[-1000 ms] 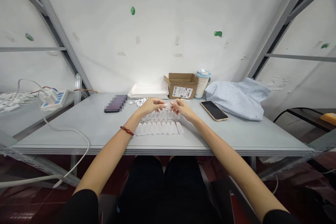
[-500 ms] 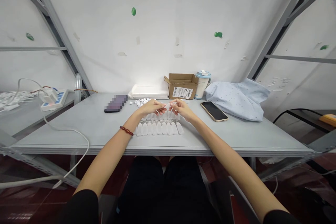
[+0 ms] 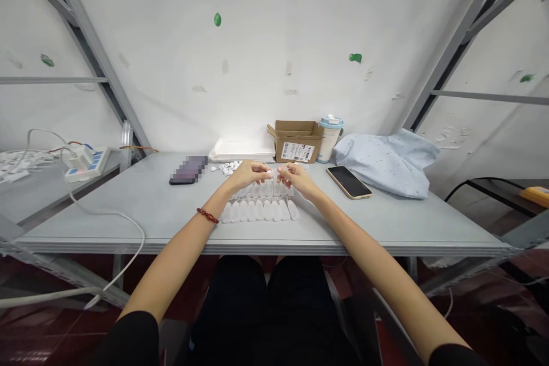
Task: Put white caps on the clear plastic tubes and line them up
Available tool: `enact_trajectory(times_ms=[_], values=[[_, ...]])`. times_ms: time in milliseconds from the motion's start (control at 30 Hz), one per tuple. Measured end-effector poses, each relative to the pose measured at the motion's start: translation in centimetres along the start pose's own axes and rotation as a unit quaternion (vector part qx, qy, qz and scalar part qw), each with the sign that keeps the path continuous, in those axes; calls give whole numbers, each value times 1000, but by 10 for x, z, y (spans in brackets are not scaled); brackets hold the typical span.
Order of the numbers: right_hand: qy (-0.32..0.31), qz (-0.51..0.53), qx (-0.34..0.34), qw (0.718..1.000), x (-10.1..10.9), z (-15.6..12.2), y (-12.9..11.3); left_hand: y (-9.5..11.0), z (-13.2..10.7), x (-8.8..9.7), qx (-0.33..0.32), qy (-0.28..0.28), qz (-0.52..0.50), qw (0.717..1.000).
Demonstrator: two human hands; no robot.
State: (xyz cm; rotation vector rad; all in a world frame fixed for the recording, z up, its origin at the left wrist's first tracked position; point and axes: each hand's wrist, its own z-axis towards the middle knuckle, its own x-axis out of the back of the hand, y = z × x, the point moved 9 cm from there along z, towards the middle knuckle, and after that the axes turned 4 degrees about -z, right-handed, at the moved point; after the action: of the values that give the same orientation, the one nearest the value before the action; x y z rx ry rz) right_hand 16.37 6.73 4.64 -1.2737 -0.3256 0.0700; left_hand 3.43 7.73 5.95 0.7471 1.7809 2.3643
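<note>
My left hand (image 3: 252, 175) is closed in a pinch on a small white cap (image 3: 269, 173). Just right of it, my right hand (image 3: 295, 177) is also pinched; what sits between its fingertips is too small and pale to make out. The two hands are slightly apart. Under and in front of them lie rows of translucent white oval pieces (image 3: 258, 211), side by side on the grey table; the far row is partly covered by my hands. A loose pile of small white caps (image 3: 227, 167) lies behind my left hand.
At the back stand a stack of white trays (image 3: 242, 151), an open cardboard box (image 3: 295, 152) and a lidded cup (image 3: 329, 140). A blue cloth (image 3: 386, 163) and a phone (image 3: 349, 182) lie right. Left are a blurred-out phone (image 3: 189, 170) and a white cable (image 3: 128, 217).
My fingertips have drawn slightly apart, and the white cap now shows at my left fingertips. The rows of oval pieces lie as before.
</note>
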Motion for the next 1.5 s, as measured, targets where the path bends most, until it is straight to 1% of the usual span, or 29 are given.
enact_trajectory(times_ms=[100,300,433,600,733,867,1000,1133,1200,1300,1400,1500], values=[[4,9,5,1000,1,1,0,-1,0,-2,9,-13,-14,1000],[-2,18,15,1000,1,1,0,-14,-2,-11,82,-73,-13,994],[-4,14,13,1000,0,2,1,-14,-2,-11,84,-76,-24,993],[-11,4,6,1000,0,1,1,-7,-2,-9,56,-65,-5,996],[-13,1,0,1000,0,1,1,2,-3,-4,17,-37,29,999],[-12,-2,-1,1000,0,0,0,4,-2,1,-10,-9,47,999],[-5,1,-10,1000,-1,0,2,-1,0,7,-9,26,39,999],[12,-11,7,1000,1,1,0,-3,0,10,7,44,25,999],[18,-15,21,1000,3,1,-2,-2,0,9,11,35,7,999],[11,-5,37,999,3,2,-4,-1,-1,3,24,-6,-31,999],[7,3,41,999,3,2,-4,-4,-4,-4,58,-48,-45,996],[9,-4,41,999,2,2,-5,-7,-6,-8,85,-63,-50,993]])
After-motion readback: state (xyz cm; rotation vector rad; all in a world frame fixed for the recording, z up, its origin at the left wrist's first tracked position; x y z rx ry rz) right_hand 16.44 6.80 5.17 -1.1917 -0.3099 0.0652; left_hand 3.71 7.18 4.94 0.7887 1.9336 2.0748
